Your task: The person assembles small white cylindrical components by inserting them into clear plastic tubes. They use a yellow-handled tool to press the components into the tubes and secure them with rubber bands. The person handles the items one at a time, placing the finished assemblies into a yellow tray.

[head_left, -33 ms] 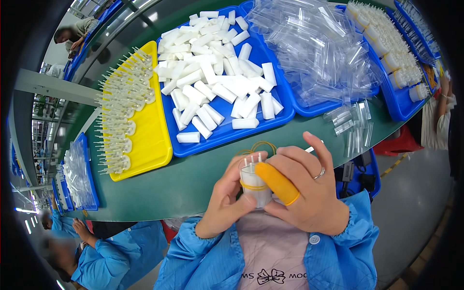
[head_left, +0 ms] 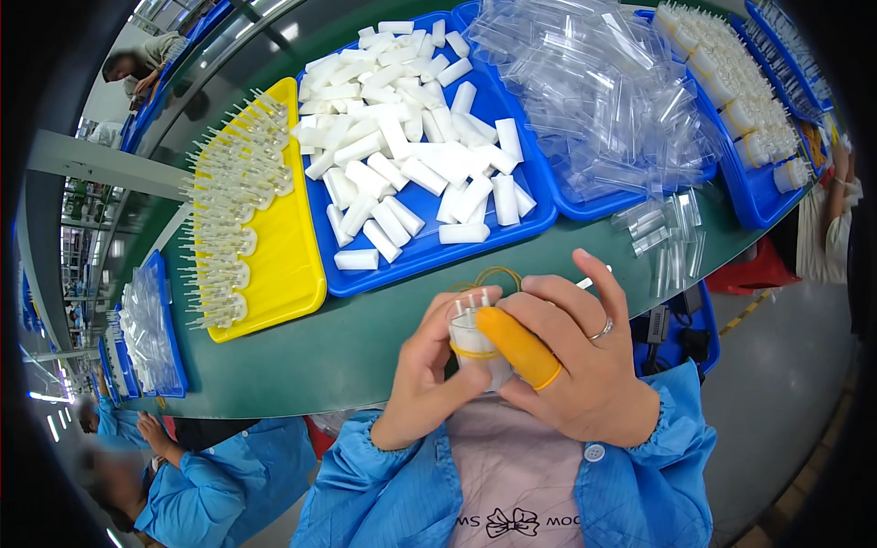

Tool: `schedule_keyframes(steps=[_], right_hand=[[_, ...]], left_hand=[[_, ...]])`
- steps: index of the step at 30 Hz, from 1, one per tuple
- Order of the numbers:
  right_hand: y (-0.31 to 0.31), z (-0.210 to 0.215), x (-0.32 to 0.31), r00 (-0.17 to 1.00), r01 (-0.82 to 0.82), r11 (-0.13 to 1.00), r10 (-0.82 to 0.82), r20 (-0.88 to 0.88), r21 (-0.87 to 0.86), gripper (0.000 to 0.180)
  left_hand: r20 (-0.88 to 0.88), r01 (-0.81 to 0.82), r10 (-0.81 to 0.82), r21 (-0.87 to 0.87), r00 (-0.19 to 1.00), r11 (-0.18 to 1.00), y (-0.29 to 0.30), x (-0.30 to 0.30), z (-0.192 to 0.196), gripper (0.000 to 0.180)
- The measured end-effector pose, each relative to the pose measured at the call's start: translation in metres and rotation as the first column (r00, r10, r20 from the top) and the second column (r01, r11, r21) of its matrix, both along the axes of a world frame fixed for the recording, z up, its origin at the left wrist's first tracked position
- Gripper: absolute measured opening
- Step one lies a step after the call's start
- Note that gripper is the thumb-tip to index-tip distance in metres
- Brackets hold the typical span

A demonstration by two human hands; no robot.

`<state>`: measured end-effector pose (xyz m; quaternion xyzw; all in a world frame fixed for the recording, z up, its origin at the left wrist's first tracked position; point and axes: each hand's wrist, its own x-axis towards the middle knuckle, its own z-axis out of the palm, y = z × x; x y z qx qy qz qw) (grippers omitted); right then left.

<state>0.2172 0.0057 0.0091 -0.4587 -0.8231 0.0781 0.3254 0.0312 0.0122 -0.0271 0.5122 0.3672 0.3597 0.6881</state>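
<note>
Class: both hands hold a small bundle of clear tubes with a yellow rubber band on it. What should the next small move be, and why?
Probably one more band wrap. The left hand and right hand pinch the tube bundle, and the rubber band circles its middle, so it seems only partly bound. More bands lie on the table.
</note>
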Motion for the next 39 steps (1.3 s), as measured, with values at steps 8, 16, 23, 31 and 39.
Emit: schedule_keyframes(steps=[8,16,23,31,39], right_hand=[[0.005,0.002,0.007,0.991,-0.062,0.988,0.044,-0.128,-0.139,0.059],[0.0,-0.005,-0.003,1.0,0.002,1.0,-0.002,-0.029,0.012,0.05],[0.008,0.003,0.012,0.99,-0.087,0.982,0.067,-0.122,-0.165,0.058],[0.003,-0.001,0.004,0.994,-0.061,0.99,0.048,-0.099,-0.129,0.051],[0.003,-0.002,0.007,0.991,-0.058,0.989,0.041,-0.124,-0.139,0.057]], left_hand=[[0.295,0.013,0.118,-0.407,0.948,0.913,0.0,0.008,0.017,0.073],[0.104,-0.064,0.076,-0.111,0.992,0.992,-0.004,0.008,0.005,0.074],[0.312,0.057,0.091,-0.435,0.946,0.899,0.001,0.008,0.015,0.077],[0.324,0.035,0.079,-0.332,0.943,0.943,-0.001,0.01,0.004,0.073],[0.361,0.084,0.113,-0.488,0.926,0.869,-0.001,0.01,0.011,0.074]])
